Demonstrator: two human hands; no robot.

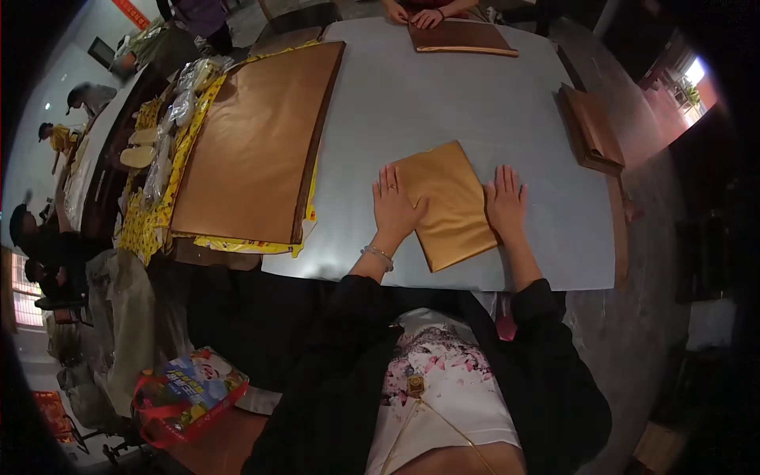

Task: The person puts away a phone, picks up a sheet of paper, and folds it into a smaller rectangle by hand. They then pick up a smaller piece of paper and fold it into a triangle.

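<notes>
A folded sheet of gold-brown paper (451, 214) lies slightly turned on the grey-white tabletop (396, 103) in front of me. My left hand (396, 207) rests flat along its left edge, thumb on the paper and fingers stretched out. On the opposite edge, my right hand (507, 202) lies flat with its fingers extended, partly on the table. Neither hand grips anything. To the left is a tall stack of large gold-brown paper sheets (253, 134), lying on yellow printed wrapping (194, 150).
Folded brown paper (590, 131) is piled at the table's right edge. Across the table, another person's hands (427, 17) touch a folded brown sheet (463, 38). Plastic-wrapped bundles (182, 103) lie left of the stack. A red-handled printed bag (194, 392) sits below left.
</notes>
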